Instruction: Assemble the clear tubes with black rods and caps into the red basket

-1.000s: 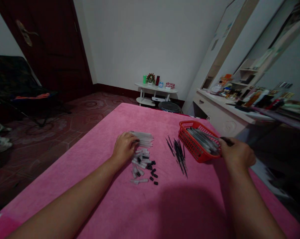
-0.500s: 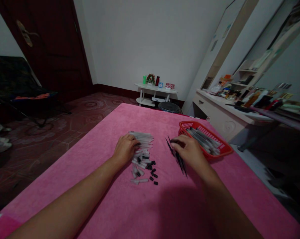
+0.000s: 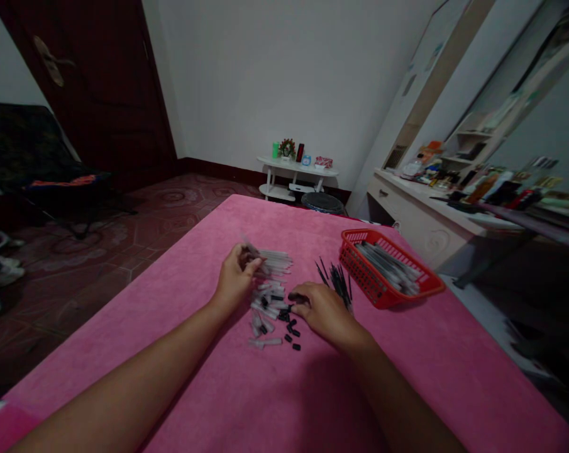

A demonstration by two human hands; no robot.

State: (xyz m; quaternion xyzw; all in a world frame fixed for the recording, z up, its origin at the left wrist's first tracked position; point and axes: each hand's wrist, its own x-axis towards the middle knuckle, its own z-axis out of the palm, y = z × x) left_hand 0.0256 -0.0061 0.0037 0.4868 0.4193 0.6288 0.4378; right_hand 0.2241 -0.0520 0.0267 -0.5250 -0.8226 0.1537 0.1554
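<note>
My left hand (image 3: 234, 272) is raised a little at the left end of a row of clear pen barrels (image 3: 277, 263). Its fingers are closed on one blurred, translucent pen barrel (image 3: 250, 247), which tilts up from the grip. My right hand (image 3: 324, 311) is over the cloth, thumb and fingertips curled at a small black pen plug (image 3: 288, 308) on the edge of a heap. Translucent pen caps (image 3: 265, 308) and more black plugs lie between the hands. Dark pen refills (image 3: 339, 283) are spread behind my right hand, which partly hides them.
A red plastic basket (image 3: 383, 296) full of long thin pen parts (image 3: 390, 267) stands at the right on the pink cloth (image 3: 246, 402). Beyond are a black round stool (image 3: 322, 201) and a white stand (image 3: 293, 167). A cluttered dresser (image 3: 420, 207) is at right.
My right hand has moved left from the dark refills to the black plugs, and the refills now lie fanned out. The left hand has lifted and turned, with a barrel in its fingers.
</note>
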